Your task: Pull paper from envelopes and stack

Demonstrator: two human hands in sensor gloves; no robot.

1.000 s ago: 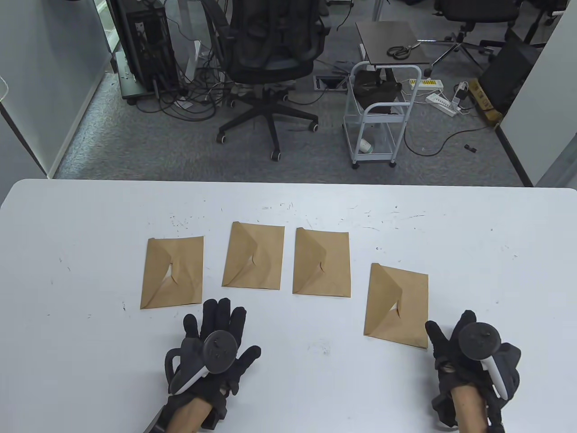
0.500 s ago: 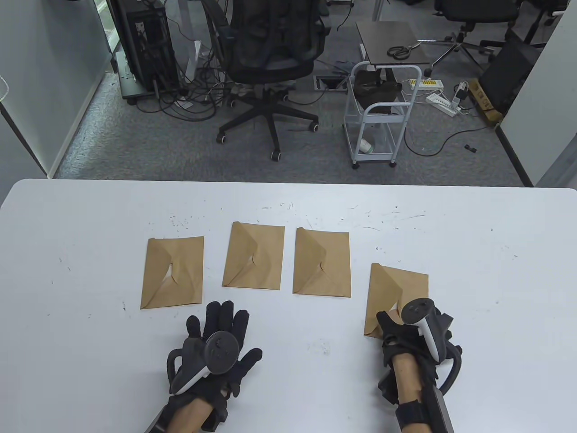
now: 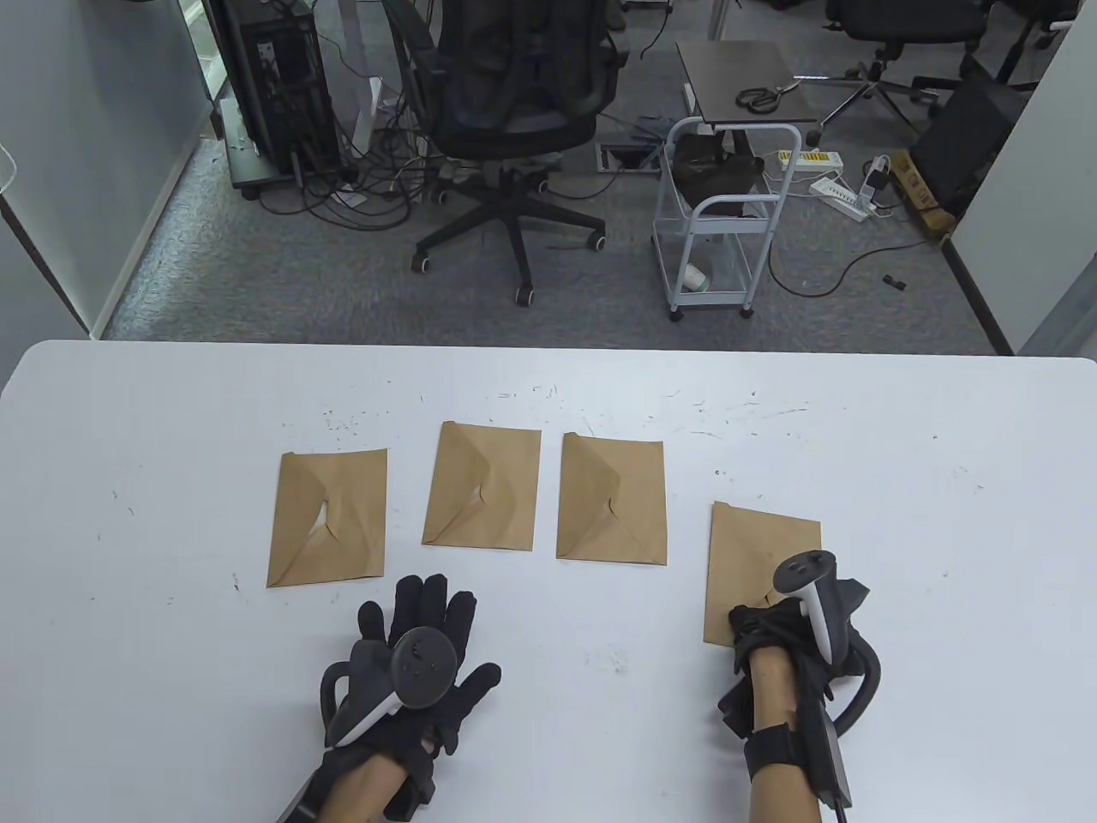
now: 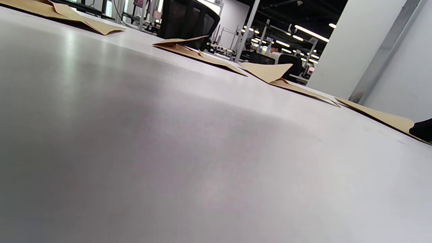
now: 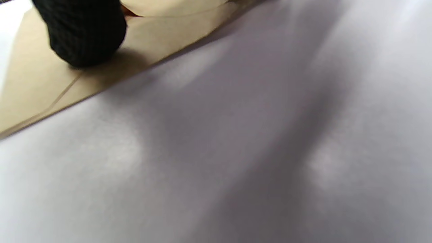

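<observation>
Four brown envelopes lie in a row on the white table (image 3: 548, 703): the left one (image 3: 327, 519), two middle ones (image 3: 482, 497) (image 3: 612, 497), and the right one (image 3: 754, 549), nearer to me. My right hand (image 3: 776, 626) rests on the near right part of the right envelope. In the right wrist view one gloved fingertip (image 5: 84, 33) presses on the right envelope (image 5: 40, 84); the other fingers are hidden. My left hand (image 3: 424, 617) lies flat on the table with its fingers spread, just below the gap between the left envelopes, holding nothing. No loose paper shows.
Beyond the table's far edge are an office chair (image 3: 514, 103), a white cart (image 3: 720, 214) and floor cables. In the left wrist view the envelopes (image 4: 199, 54) lie low across the tabletop.
My right hand moved left and forward from the bare table onto the right envelope. That envelope shifted slightly and its flap now lies flat. My left hand barely moved.
</observation>
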